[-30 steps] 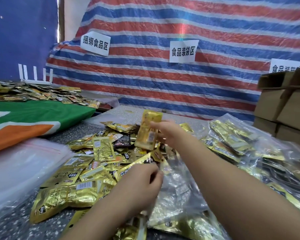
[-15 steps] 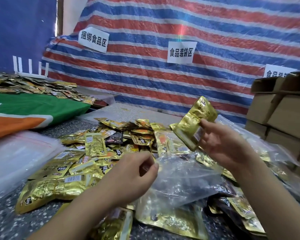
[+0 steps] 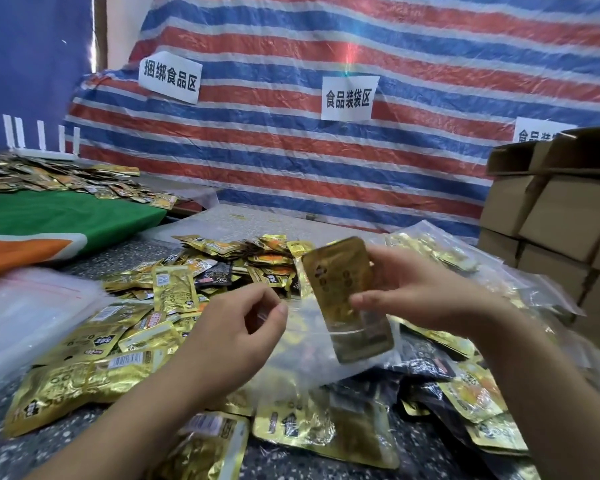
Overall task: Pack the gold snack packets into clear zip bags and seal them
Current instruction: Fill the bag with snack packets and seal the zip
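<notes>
Two bare forearms come in from the bottom edge, no sleeves, cuffs or gloves anywhere in shot. Left hand point(image 3: 236, 327) and right hand point(image 3: 426, 292) both bare: no rings, watch or wristband visible, nails short & unpainted as far as the blur lets one tell. Upper arms, torso etc. out of frame.

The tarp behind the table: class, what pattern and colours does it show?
Red, blue and white horizontal stripes on the tarp, clearest in the head view.
</notes>
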### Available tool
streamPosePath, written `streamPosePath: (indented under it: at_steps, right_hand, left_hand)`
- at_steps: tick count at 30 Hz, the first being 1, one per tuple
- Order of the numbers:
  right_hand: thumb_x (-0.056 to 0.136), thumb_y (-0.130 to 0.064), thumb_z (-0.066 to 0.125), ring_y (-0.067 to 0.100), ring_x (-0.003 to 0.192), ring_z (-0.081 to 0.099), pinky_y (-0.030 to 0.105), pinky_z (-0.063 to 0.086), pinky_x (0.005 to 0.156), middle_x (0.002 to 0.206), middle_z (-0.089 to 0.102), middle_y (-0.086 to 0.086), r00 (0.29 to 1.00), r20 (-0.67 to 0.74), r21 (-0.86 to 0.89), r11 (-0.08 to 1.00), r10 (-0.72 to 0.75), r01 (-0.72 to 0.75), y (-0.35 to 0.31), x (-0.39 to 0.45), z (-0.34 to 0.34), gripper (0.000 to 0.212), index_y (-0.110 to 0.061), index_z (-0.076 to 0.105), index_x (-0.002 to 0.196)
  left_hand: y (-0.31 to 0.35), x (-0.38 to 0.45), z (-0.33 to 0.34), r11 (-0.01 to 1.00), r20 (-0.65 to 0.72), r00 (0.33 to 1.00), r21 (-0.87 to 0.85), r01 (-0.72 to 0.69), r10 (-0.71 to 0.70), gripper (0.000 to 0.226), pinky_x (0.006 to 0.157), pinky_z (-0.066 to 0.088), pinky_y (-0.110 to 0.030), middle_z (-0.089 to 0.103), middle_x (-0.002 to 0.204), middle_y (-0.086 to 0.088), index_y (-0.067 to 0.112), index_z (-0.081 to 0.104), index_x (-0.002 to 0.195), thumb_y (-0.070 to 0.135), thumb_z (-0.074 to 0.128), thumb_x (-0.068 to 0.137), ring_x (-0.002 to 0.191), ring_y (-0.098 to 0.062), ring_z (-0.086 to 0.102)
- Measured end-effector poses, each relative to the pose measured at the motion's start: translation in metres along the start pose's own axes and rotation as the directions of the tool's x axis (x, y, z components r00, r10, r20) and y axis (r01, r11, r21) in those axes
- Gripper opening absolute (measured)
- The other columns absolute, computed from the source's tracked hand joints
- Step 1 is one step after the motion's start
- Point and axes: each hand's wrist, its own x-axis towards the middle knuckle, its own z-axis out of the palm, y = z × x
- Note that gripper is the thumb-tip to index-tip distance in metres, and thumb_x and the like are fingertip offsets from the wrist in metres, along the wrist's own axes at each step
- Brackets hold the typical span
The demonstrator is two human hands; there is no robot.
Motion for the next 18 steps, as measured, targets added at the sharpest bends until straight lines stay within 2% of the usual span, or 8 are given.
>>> streamPosePath:
  at_steps: [3,5,7,9,10,13,16,18]
  right_hand:
    - [0.091,-0.003,0.065,0.011,0.107,0.068,0.040,0.057,0.088,0.112,0.072,-0.005,0.996,0.074,-0.110,0.993,0.058,-0.050,0.001,-0.002,-0.001,0.037,-0.026,0.063,0.120]
    - [0.091,-0.006,0.065,0.013,0.107,0.068,0.041,0.057,0.088,0.112,0.072,-0.005,0.994,0.089,-0.139,0.989,0.062,-0.049,0.001,-0.002,0.000,0.036,-0.029,0.064,0.118]
    - [0.089,-0.006,0.066,0.020,0.106,0.069,0.044,0.057,0.090,0.111,0.073,0.003,0.997,0.068,-0.094,0.995,0.047,-0.041,0.001,0.000,0.000,0.035,-0.024,0.064,0.119]
    - [0.089,-0.002,0.065,0.024,0.104,0.070,0.043,0.057,0.089,0.109,0.074,0.009,1.000,0.017,-0.015,1.000,0.016,-0.016,0.002,0.001,-0.001,0.033,-0.017,0.064,0.119]
    - [0.089,-0.001,0.064,0.025,0.103,0.070,0.040,0.058,0.089,0.109,0.074,0.010,1.000,-0.009,0.014,1.000,-0.002,0.002,0.002,0.001,-0.002,0.033,-0.015,0.064,0.119]
    - [0.090,-0.001,0.066,0.027,0.101,0.070,0.038,0.058,0.087,0.107,0.074,0.012,1.000,-0.003,0.030,0.999,-0.014,0.014,-0.002,-0.001,-0.004,0.031,-0.015,0.066,0.117]
    - [0.093,-0.013,0.066,0.022,0.095,0.071,0.042,0.058,0.087,0.099,0.074,0.004,0.991,0.123,-0.170,0.985,0.058,-0.036,-0.009,-0.005,0.001,0.021,-0.023,0.068,0.111]
    - [0.094,-0.019,0.064,0.011,0.089,0.070,0.037,0.058,0.083,0.094,0.073,-0.007,0.980,0.167,-0.312,0.949,0.107,-0.051,-0.014,-0.005,0.008,0.017,-0.032,0.067,0.104]
  left_hand:
    - [0.000,0.000,-0.001,1.000,-0.038,0.999,-0.017,0.012,-0.013,0.024,0.051,0.038,-0.023,0.059,0.067,-0.001,0.022,0.061,0.075,0.038,0.057,0.093,0.056,-0.016,0.052]
    - [0.000,-0.001,-0.001,0.998,-0.049,0.998,-0.044,0.041,-0.043,0.025,0.055,0.043,-0.023,0.061,0.070,0.005,0.029,0.062,0.086,0.054,0.057,0.089,0.060,-0.012,0.056]
    - [0.001,-0.001,-0.001,0.977,-0.040,0.989,-0.167,0.131,-0.139,0.038,0.063,0.052,-0.026,0.064,0.077,0.008,0.040,0.057,0.106,0.067,0.060,0.079,0.069,-0.012,0.063]
    - [0.001,0.002,-0.001,0.926,0.007,0.969,-0.291,0.239,-0.248,0.054,0.070,0.054,-0.030,0.070,0.079,0.008,0.041,0.053,0.120,0.066,0.067,0.075,0.074,-0.011,0.068]
    - [0.002,0.004,-0.002,0.911,0.040,0.962,-0.312,0.270,-0.272,0.053,0.070,0.053,-0.029,0.072,0.080,0.007,0.035,0.058,0.118,0.061,0.066,0.073,0.074,-0.010,0.069]
    - [0.005,0.006,-0.001,0.868,0.133,0.942,-0.367,0.335,-0.308,0.036,0.066,0.054,-0.028,0.076,0.084,-0.001,0.019,0.074,0.090,0.049,0.057,0.078,0.074,-0.015,0.072]
    - [0.006,0.005,0.001,0.856,0.147,0.946,-0.404,0.324,-0.289,0.034,0.060,0.055,-0.022,0.076,0.084,-0.003,0.017,0.077,0.084,0.041,0.053,0.084,0.073,-0.017,0.072]
    - [0.007,0.004,0.001,0.875,0.154,0.954,-0.383,0.297,-0.256,0.033,0.061,0.056,-0.023,0.077,0.081,-0.002,0.019,0.078,0.082,0.040,0.052,0.085,0.073,-0.015,0.072]
